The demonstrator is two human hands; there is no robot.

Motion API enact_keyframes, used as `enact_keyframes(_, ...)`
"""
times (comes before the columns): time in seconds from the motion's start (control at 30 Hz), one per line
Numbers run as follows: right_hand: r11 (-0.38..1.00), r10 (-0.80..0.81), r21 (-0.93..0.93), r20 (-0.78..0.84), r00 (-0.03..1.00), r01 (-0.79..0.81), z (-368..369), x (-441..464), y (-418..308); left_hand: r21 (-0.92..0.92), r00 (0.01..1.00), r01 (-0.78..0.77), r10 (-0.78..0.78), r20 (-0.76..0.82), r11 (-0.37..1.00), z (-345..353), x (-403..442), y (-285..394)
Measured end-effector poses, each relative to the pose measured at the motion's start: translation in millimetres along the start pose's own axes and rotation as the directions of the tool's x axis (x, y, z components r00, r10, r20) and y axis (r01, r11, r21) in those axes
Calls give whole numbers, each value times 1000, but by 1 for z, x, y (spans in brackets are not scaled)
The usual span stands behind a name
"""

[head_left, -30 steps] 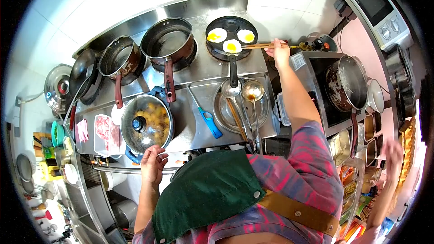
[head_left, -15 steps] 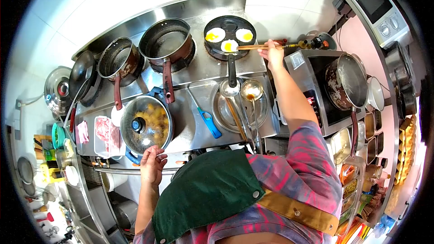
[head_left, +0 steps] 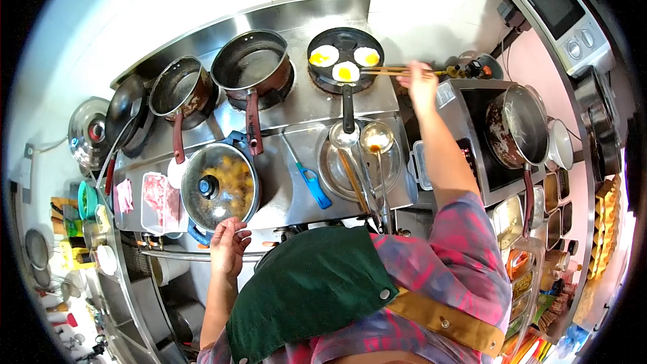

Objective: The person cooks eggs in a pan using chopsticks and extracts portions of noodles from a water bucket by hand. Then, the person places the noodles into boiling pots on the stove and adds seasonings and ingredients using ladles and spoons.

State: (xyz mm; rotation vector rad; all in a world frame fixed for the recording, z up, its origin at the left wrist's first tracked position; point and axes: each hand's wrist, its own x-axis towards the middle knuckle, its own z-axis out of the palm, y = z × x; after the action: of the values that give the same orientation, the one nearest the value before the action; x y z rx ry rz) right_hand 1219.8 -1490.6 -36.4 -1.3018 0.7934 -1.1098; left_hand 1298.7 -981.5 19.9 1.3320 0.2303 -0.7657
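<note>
My right hand [head_left: 421, 87] is closed around a pair of wooden chopsticks [head_left: 389, 71] pointing left. Their tips are over the right edge of a black egg pan [head_left: 348, 37], close to the lower fried egg [head_left: 346, 72]. Two more fried eggs, a left one [head_left: 324, 56] and a right one [head_left: 366, 56], lie in the pan's round hollows; one hollow at the top holds no egg. My left hand [head_left: 230, 246] hangs by the near rim of a blue pot [head_left: 191, 229] under a glass lid [head_left: 229, 195]. Its fingers are loosely curled, with nothing visible in them.
Two dark saucepans, one larger [head_left: 249, 61] and one smaller [head_left: 178, 87], stand left of the egg pan. Ladles [head_left: 376, 138] rest over a steel bowl [head_left: 323, 168], beside a blue gas lighter [head_left: 315, 187]. Another pan [head_left: 515, 125] sits on the right-hand cooker. Raw meat fills a tub [head_left: 160, 202].
My right hand has moved right and slightly down, drawing the chopstick tips back from the lower egg. My left hand keeps its place by the pot. The whole view has shifted slightly.
</note>
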Motion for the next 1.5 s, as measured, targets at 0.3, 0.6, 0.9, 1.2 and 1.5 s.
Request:
enact_keyframes(0.3, 975, -206, 12, 423, 883, 222, -71, -171, -76, -2, 1000, 24, -24, 8, 1000, 0, -1, -12)
enact_keyframes(0.6, 712, 216, -457, 865, 453, 532, -80, -213, 53, 42, 999, 31, -31, -12, 999, -1, -14, -26)
enact_keyframes(0.9, 597, 221, -394, 918, 328, 699, -80, -202, 54, -91, 980, 59, -75, -183, 994, -46, -47, -59)
enact_keyframes(1.2, 649, 255, -554, 804, 537, 521, -70, -208, 63, -178, 970, -1, -42, -240, 984, -101, -87, -100)
enact_keyframes(1.5, 654, -247, 50, 957, 150, 755, 29, -349, 6, -291, 918, -105, -19, -396, 951, -197, -206, -172)
